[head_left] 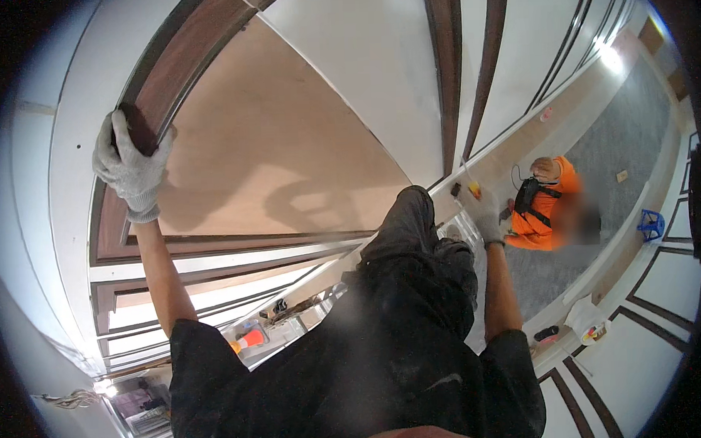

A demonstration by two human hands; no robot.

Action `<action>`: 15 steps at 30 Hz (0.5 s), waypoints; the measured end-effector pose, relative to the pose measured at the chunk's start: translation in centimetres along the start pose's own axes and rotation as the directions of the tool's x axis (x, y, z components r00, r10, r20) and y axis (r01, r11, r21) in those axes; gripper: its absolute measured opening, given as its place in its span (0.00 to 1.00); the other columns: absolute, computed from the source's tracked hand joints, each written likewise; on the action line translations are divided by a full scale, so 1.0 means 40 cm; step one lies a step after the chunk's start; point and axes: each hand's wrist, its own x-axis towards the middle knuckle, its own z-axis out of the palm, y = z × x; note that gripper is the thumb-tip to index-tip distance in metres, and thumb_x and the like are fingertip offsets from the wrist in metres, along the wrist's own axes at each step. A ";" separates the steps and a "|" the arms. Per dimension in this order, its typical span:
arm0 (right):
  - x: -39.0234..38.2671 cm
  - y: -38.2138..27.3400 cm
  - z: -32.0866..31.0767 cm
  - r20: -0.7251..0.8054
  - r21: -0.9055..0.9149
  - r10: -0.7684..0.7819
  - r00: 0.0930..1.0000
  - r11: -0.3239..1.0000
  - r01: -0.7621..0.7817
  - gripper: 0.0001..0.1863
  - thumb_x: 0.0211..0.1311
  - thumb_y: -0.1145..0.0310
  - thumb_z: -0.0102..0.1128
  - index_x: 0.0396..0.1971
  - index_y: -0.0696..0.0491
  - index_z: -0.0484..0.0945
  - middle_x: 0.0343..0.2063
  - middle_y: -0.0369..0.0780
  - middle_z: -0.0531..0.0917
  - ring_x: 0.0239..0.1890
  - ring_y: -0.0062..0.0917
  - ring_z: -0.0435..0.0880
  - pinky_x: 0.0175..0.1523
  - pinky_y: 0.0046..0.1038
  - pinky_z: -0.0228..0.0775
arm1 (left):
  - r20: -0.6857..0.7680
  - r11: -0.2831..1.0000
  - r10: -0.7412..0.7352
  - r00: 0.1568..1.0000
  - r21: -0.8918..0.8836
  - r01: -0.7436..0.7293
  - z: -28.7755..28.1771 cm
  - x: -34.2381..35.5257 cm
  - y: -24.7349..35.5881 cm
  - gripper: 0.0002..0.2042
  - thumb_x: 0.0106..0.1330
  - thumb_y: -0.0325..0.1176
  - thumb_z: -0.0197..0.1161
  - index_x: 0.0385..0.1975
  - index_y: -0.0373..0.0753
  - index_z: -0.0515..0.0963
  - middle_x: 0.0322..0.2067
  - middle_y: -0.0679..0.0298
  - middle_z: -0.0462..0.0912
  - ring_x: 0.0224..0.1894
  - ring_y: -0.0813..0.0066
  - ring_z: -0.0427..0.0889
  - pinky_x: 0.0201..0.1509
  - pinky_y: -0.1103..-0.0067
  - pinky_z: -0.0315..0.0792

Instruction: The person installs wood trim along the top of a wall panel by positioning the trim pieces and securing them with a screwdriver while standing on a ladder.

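My left hand (134, 165), in a grey work glove, is raised at the upper left. Its fingers wrap around a dark brown wood trim strip (171, 67) that frames a plain tan panel (285, 121). Lower and to the right is my right hand (485, 214), also gloved. It seems closed around a small object with a yellow and red end (474, 190), too small to name. Close to it shows a small dark piece (456, 190). My bent leg (412, 217) stands between the two hands, against the panel's lower corner.
A co-worker in orange (540, 220) with a black harness is low on the grey floor (618, 144) at the right. Beyond are a blue plastic stool (650, 225) and a white bag (587, 319). An orange cone-shaped thing (252, 338) and loose items lie below left.
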 end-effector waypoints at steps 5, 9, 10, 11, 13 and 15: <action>0.110 -0.753 -0.077 -0.074 0.418 -0.496 0.865 0.772 0.479 0.17 0.66 0.56 0.65 0.44 0.55 0.82 0.35 0.47 0.86 0.39 0.39 0.86 0.45 0.36 0.76 | 0.203 0.993 -0.115 0.972 0.015 0.115 -0.015 0.034 0.044 0.50 0.48 0.61 0.77 0.73 0.52 0.65 0.58 0.57 0.71 0.60 0.56 0.70 0.63 0.54 0.63; 0.092 -1.111 -0.009 -0.029 0.672 -0.639 0.769 0.557 0.488 0.16 0.66 0.60 0.67 0.44 0.57 0.84 0.29 0.36 0.82 0.34 0.17 0.78 0.43 0.26 0.74 | 0.161 0.984 -0.178 0.971 0.023 0.177 -0.013 0.032 0.046 0.51 0.48 0.62 0.76 0.74 0.52 0.62 0.59 0.56 0.71 0.62 0.53 0.69 0.66 0.53 0.61; 0.080 -1.163 0.008 -0.121 0.716 -0.620 0.775 0.486 0.501 0.16 0.66 0.60 0.67 0.44 0.57 0.84 0.29 0.35 0.82 0.34 0.17 0.78 0.42 0.25 0.74 | 0.154 0.982 -0.189 0.970 0.019 0.188 -0.014 0.050 0.065 0.52 0.47 0.61 0.77 0.74 0.51 0.61 0.58 0.57 0.72 0.61 0.53 0.70 0.65 0.53 0.62; 0.066 -1.208 0.031 -0.201 0.759 -0.597 0.777 0.406 0.509 0.15 0.66 0.61 0.66 0.44 0.57 0.85 0.29 0.34 0.83 0.34 0.17 0.79 0.42 0.25 0.74 | 0.145 0.981 -0.194 0.970 0.028 0.192 -0.014 0.054 0.069 0.52 0.47 0.61 0.77 0.74 0.51 0.61 0.58 0.57 0.72 0.61 0.53 0.70 0.65 0.53 0.62; 0.054 -1.280 0.063 -0.203 0.770 -0.576 0.792 0.405 0.492 0.16 0.66 0.58 0.65 0.42 0.57 0.83 0.30 0.39 0.84 0.34 0.22 0.81 0.42 0.30 0.74 | 0.134 0.983 -0.181 0.974 -0.004 0.184 -0.003 0.058 0.065 0.53 0.46 0.60 0.78 0.74 0.50 0.61 0.57 0.57 0.72 0.60 0.53 0.70 0.65 0.53 0.63; 0.070 -1.324 0.094 -0.214 0.772 -0.539 0.815 0.418 0.479 0.18 0.66 0.55 0.64 0.40 0.57 0.82 0.31 0.43 0.85 0.35 0.28 0.84 0.42 0.34 0.74 | 0.135 0.980 -0.195 0.971 -0.006 0.198 0.017 0.083 0.087 0.54 0.45 0.60 0.79 0.73 0.49 0.61 0.57 0.57 0.72 0.60 0.53 0.70 0.64 0.53 0.63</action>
